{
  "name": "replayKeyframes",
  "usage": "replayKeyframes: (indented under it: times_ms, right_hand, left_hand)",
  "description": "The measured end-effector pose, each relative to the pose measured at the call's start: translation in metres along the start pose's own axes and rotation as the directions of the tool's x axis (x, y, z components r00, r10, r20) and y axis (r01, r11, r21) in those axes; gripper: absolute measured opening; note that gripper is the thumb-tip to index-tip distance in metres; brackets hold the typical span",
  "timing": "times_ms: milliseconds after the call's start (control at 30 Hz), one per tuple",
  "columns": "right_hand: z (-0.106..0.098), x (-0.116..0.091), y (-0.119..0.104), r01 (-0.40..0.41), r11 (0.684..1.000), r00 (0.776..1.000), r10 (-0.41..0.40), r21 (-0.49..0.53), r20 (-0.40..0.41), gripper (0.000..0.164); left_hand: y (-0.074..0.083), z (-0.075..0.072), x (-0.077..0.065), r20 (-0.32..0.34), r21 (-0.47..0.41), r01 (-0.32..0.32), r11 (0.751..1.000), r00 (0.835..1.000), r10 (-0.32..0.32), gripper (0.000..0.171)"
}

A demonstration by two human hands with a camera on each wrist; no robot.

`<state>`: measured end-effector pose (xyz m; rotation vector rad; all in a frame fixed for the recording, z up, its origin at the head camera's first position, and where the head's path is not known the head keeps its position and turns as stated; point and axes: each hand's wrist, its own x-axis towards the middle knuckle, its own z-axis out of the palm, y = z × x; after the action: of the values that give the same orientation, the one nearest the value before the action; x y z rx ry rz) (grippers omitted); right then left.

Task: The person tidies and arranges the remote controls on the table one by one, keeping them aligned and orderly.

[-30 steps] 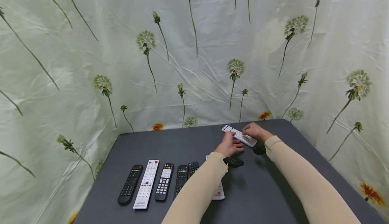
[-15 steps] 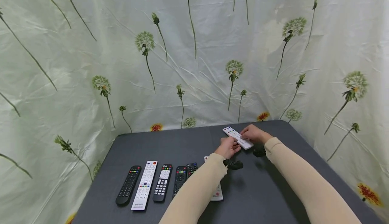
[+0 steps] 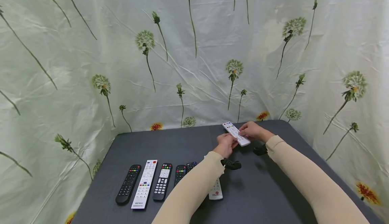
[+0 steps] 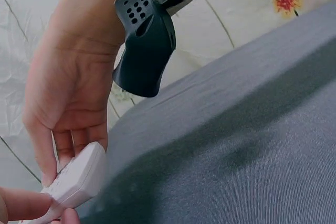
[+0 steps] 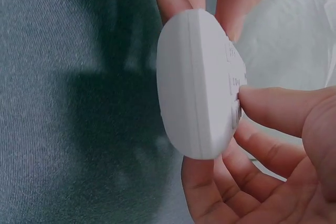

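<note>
Both hands hold one white remote control (image 3: 232,129) above the far right part of the table, its button face up. The left hand (image 3: 225,143) grips its left side near the lower end, thumb over the face and fingers underneath. From the other side the right hand (image 3: 252,130) pinches it, the thumb (image 5: 278,108) on the buttons and the fingers beneath. In the right wrist view the rounded white end of the remote faces the camera, with a shadow on the cloth below. The left wrist view shows the same remote (image 4: 84,179) between the fingers of both hands.
On the grey table (image 3: 170,143) several remotes lie in a row: a black one (image 3: 129,185), a long white one (image 3: 145,185), a dark one (image 3: 162,182). Others, including a white one (image 3: 216,191), are partly behind the left sleeve. A flowered curtain (image 3: 121,58) hangs behind.
The remote has been raised off the table and turned more steeply toward the body. The left hand has shifted from an open pose beside it to gripping its side; the right hand stays on it.
</note>
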<state>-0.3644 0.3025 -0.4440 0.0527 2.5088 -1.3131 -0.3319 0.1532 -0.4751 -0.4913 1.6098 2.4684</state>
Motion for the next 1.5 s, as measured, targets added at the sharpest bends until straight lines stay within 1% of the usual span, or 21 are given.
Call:
replayKeyframes:
  times_ms: [267, 500, 667, 867, 1133, 1333, 1500]
  right_hand:
    - [0.002, -0.005, -0.011, 0.0, 1.0, 1.0, 0.001, 0.03, -0.011, 0.042]
    - [0.005, -0.012, -0.022, 0.005, 0.999, 1.0, -0.005, 0.053, 0.001, 0.05]
    - [0.01, -0.019, -0.028, 0.016, 0.999, 1.0, -0.015, 0.052, -0.009, 0.049]
    - [0.018, -0.029, -0.032, 0.017, 0.998, 1.0, -0.016, 0.063, -0.023, 0.047]
    - [0.028, -0.044, -0.034, 0.017, 0.995, 1.0, -0.015, 0.098, -0.022, 0.048]
    - [0.036, -0.058, -0.029, 0.024, 0.992, 1.0, -0.021, 0.125, -0.02, 0.047]
    - [0.045, -0.071, -0.025, 0.03, 0.99, 1.0, -0.03, 0.136, -0.008, 0.049]
  left_hand:
    - [0.01, -0.011, 0.0, 0.068, 0.023, -0.038, 0.999, 0.997, 0.036, 0.041]
    - [0.02, -0.021, -0.002, 0.118, 0.04, -0.062, 0.997, 0.991, 0.057, 0.041]
    - [0.025, -0.03, -0.005, 0.155, 0.078, -0.08, 0.994, 0.986, 0.067, 0.041]
    - [0.03, -0.041, -0.014, 0.184, 0.142, -0.09, 0.986, 0.981, 0.063, 0.042]
    - [0.032, -0.052, -0.028, 0.202, 0.194, -0.137, 0.971, 0.975, 0.097, 0.041]
    - [0.031, -0.063, -0.04, 0.259, 0.217, -0.16, 0.963, 0.961, 0.101, 0.042]
    - [0.029, -0.074, -0.049, 0.29, 0.241, -0.145, 0.96, 0.954, 0.071, 0.04]
